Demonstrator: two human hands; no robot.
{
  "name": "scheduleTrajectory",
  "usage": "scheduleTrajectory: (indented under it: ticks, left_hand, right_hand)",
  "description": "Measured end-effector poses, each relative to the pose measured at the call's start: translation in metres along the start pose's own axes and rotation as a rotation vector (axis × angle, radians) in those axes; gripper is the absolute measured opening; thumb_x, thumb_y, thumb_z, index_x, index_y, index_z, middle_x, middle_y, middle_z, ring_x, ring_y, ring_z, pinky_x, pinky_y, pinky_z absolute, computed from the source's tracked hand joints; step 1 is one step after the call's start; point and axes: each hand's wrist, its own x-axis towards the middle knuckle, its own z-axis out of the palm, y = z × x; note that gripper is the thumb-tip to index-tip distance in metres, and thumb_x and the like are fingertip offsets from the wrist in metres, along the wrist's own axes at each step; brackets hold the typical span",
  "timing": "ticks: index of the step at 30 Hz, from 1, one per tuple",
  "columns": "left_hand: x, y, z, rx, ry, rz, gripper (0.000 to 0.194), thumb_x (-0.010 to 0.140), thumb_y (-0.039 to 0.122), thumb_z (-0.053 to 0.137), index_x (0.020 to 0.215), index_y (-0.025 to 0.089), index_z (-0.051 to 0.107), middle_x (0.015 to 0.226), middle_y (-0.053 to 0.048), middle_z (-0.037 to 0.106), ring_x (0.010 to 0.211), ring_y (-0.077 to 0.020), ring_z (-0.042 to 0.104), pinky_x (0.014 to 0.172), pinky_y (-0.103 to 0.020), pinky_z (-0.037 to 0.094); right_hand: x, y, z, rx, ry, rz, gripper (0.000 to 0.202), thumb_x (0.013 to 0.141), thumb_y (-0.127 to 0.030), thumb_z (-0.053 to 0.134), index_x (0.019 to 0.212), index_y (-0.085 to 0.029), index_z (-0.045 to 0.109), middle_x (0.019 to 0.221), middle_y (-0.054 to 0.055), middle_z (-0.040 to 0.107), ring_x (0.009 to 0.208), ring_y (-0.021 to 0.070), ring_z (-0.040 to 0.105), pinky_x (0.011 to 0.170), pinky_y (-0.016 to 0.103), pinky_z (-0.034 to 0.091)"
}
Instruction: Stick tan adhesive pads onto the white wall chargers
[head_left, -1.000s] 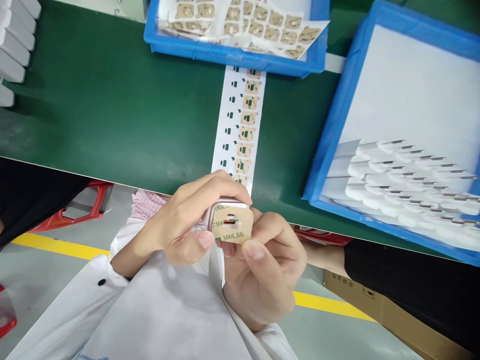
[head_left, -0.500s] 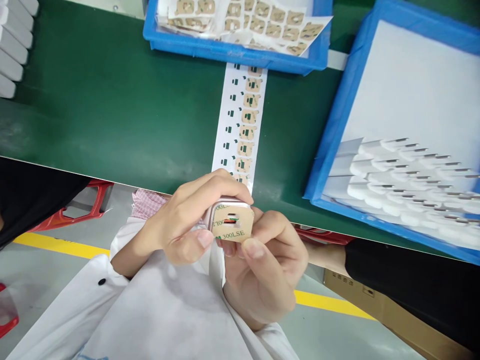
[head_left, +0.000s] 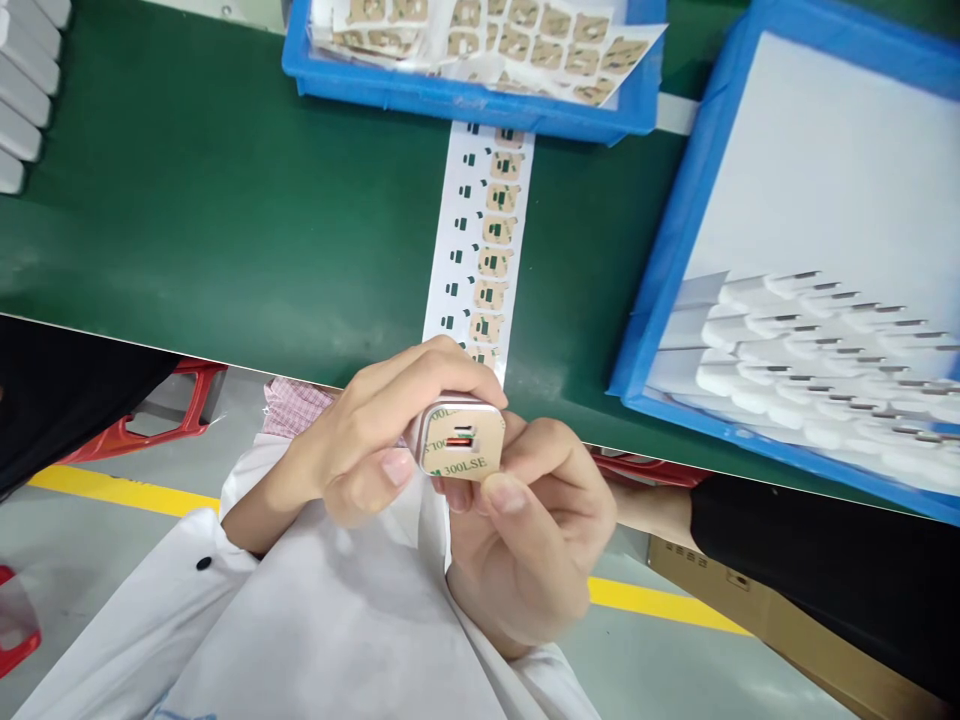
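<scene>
My left hand [head_left: 382, 430] is wrapped round a white housing [head_left: 415, 432], its fingers over the top and its thumb near the side. A tan adhesive piece [head_left: 480, 452], printed "300LSE", covers the end of the housing; red and green wires show through its cut-out. My right hand [head_left: 532, 520] pinches the lower right corner of the adhesive between thumb and index finger, its other fingers curled beneath. Beyond my hands, a white sheet [head_left: 480, 240] with a column of tan adhesive pieces lies on the green table [head_left: 225, 200].
A blue bin [head_left: 465, 98] of adhesive sheets stands at the top. The blue bin [head_left: 652, 290] at right holds rows of white housings [head_left: 795, 350]. More white housings [head_left: 22, 80] lie at upper left. Dark sleeves of people show at left [head_left: 67, 400] and right [head_left: 825, 570].
The adhesive's cut-out now sits more squarely over the opening in the housing. My left thumb has drawn slightly back from the adhesive's edge. The right hand keeps its pinch.
</scene>
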Motion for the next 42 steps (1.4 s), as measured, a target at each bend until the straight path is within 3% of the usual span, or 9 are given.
scheduleTrajectory:
  ticks: [12, 19, 23, 26, 29, 32, 34, 38, 42]
  left_hand:
    - [0.001, 0.006, 0.003, 0.069, 0.013, 0.012, 0.036, 0.099, 0.054, 0.048, 0.107, 0.020, 0.059, 0.087, -0.004, 0.058, 0.074, -0.0162, 0.055, 0.067, -0.033, 0.050]
    - [0.004, -0.003, 0.003, 0.110, 0.014, 0.115, 0.029, 0.097, 0.047, 0.053, 0.108, 0.020, 0.058, 0.083, -0.002, 0.059, 0.071, -0.0151, 0.055, 0.062, -0.031, 0.051]
    - [0.006, -0.007, 0.001, 0.140, 0.015, 0.158, 0.025, 0.099, 0.042, 0.052, 0.107, 0.018, 0.057, 0.084, -0.002, 0.059, 0.074, -0.0145, 0.056, 0.064, -0.028, 0.050]
    - [0.005, -0.011, -0.002, 0.174, 0.035, 0.175, 0.027, 0.098, 0.044, 0.052, 0.107, 0.020, 0.057, 0.088, -0.003, 0.059, 0.078, -0.0154, 0.056, 0.065, -0.029, 0.050]
    - [0.003, -0.016, -0.004, 0.165, 0.045, 0.150, 0.034, 0.100, 0.052, 0.046, 0.111, 0.021, 0.056, 0.094, -0.004, 0.059, 0.085, -0.0176, 0.058, 0.072, -0.031, 0.051]
    - [0.002, -0.021, -0.006, 0.112, 0.013, 0.111, 0.041, 0.101, 0.058, 0.038, 0.114, 0.023, 0.055, 0.099, -0.005, 0.058, 0.089, -0.0190, 0.058, 0.076, -0.034, 0.051]
    - [0.002, -0.022, -0.005, 0.040, -0.016, 0.040, 0.043, 0.100, 0.060, 0.039, 0.114, 0.023, 0.056, 0.102, -0.005, 0.058, 0.085, -0.0188, 0.058, 0.075, -0.034, 0.050]
    - [0.001, -0.022, -0.001, -0.083, 0.054, -0.103, 0.053, 0.096, 0.069, 0.032, 0.111, 0.024, 0.057, 0.104, -0.005, 0.058, 0.081, -0.0195, 0.057, 0.070, -0.035, 0.049]
    - [0.001, -0.029, 0.003, -0.028, 0.123, -0.079, 0.057, 0.096, 0.072, 0.030, 0.108, 0.023, 0.057, 0.099, -0.005, 0.057, 0.079, -0.0189, 0.055, 0.066, -0.033, 0.047]
  right_hand:
    - [0.003, -0.002, 0.001, -0.123, 0.023, -0.036, 0.024, 0.093, -0.029, 0.065, 0.073, -0.023, 0.053, 0.059, -0.005, 0.048, 0.048, 0.0102, 0.040, 0.050, 0.027, 0.039]
    - [0.003, 0.000, 0.001, -0.131, 0.005, -0.052, 0.024, 0.094, -0.028, 0.064, 0.074, -0.023, 0.051, 0.060, -0.005, 0.049, 0.051, 0.0103, 0.041, 0.050, 0.026, 0.038]
    - [0.006, 0.001, 0.001, -0.200, -0.004, -0.137, 0.021, 0.094, -0.023, 0.063, 0.076, -0.022, 0.053, 0.062, -0.006, 0.050, 0.052, 0.0095, 0.043, 0.051, 0.025, 0.038]
    - [0.012, 0.001, -0.006, -0.391, 0.012, -0.270, 0.018, 0.092, -0.015, 0.065, 0.078, -0.022, 0.056, 0.065, -0.005, 0.054, 0.057, 0.0098, 0.049, 0.055, 0.026, 0.040]
    - [0.016, 0.003, -0.013, -0.527, 0.088, -0.339, 0.017, 0.091, -0.024, 0.070, 0.083, -0.023, 0.055, 0.068, -0.005, 0.052, 0.060, 0.0109, 0.049, 0.056, 0.026, 0.040]
    - [0.017, 0.009, -0.012, -0.584, 0.088, -0.256, 0.036, 0.086, -0.051, 0.074, 0.104, -0.026, 0.056, 0.079, -0.004, 0.057, 0.066, 0.0125, 0.054, 0.058, 0.026, 0.044]
    - [0.018, 0.013, -0.007, -0.621, 0.055, -0.173, 0.050, 0.083, -0.057, 0.076, 0.116, -0.027, 0.054, 0.088, -0.002, 0.061, 0.069, 0.0132, 0.059, 0.060, 0.027, 0.047]
    - [0.024, 0.022, -0.002, -0.606, 0.004, -0.114, 0.038, 0.090, -0.050, 0.070, 0.115, -0.026, 0.056, 0.087, -0.002, 0.063, 0.068, 0.0131, 0.059, 0.059, 0.026, 0.048]
    - [0.031, 0.030, -0.008, -0.522, 0.009, -0.119, 0.021, 0.098, -0.042, 0.058, 0.110, -0.025, 0.060, 0.079, -0.003, 0.063, 0.067, 0.0132, 0.059, 0.063, 0.028, 0.049]
